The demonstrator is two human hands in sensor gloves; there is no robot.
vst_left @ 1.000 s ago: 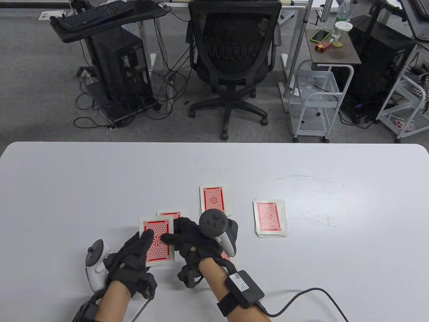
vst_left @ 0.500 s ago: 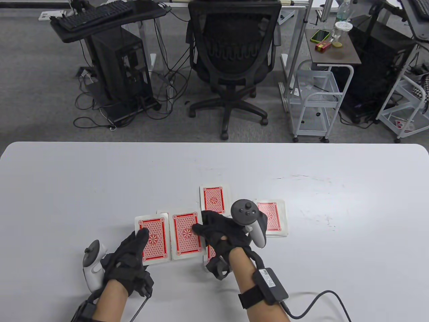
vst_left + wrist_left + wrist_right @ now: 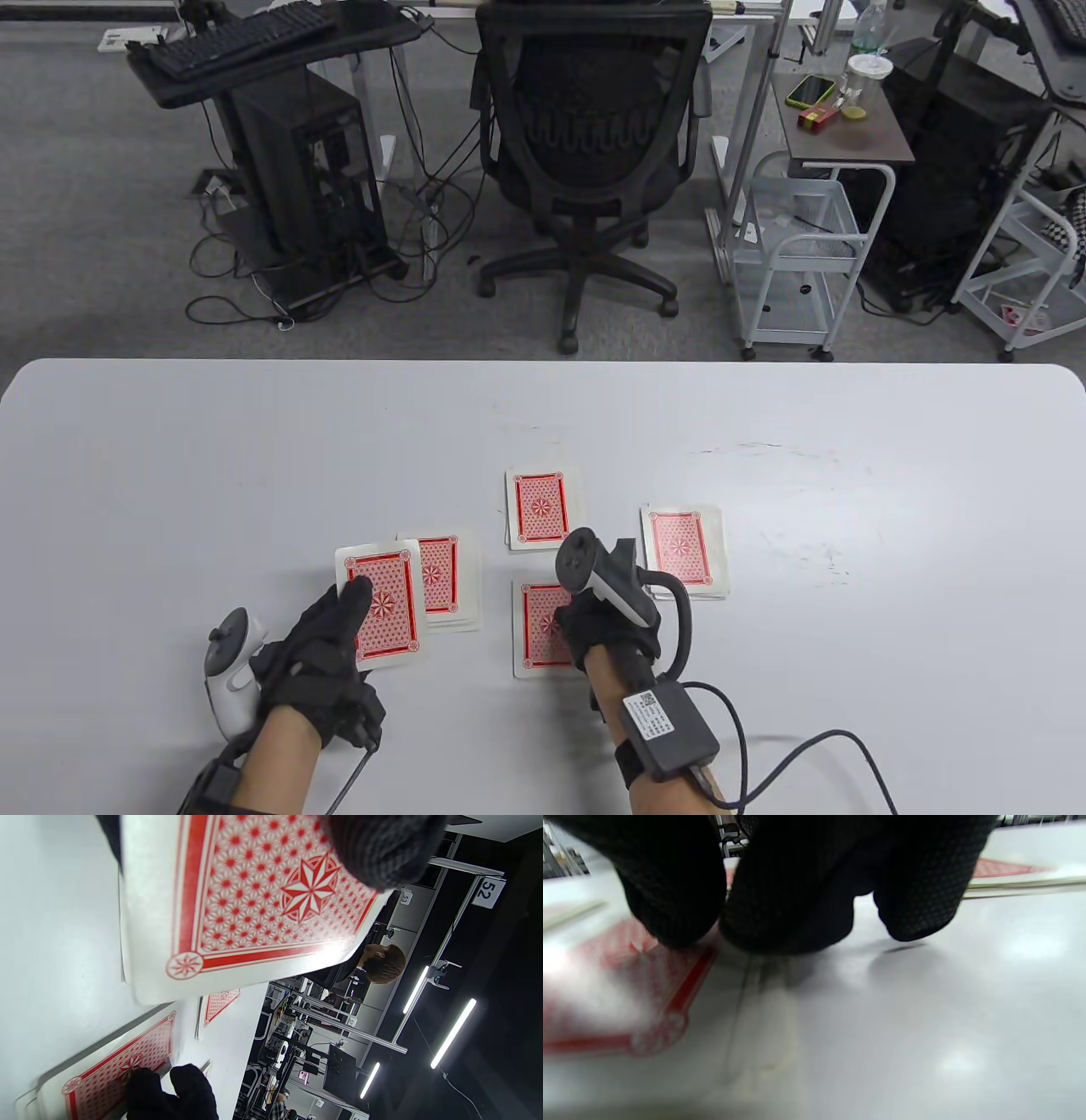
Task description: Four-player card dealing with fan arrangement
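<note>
Lower left of the table view: my left hand (image 3: 327, 654) holds the deck (image 3: 379, 608) of red-backed cards, thumb laid across the top card and fingers curled beneath it. Just right of the deck, partly under its edge, a dealt pile (image 3: 441, 581) lies face down on the white table (image 3: 254, 458). Centre, slightly higher: a second pile (image 3: 541, 508). Below it, a third pile (image 3: 543, 626) — my right hand (image 3: 598, 624) rests on its right part, gloved fingers (image 3: 780, 904) bent down onto the card and table; whether they pinch a card I cannot tell. Right of centre: a fourth pile (image 3: 684, 552), apart from both hands.
</note>
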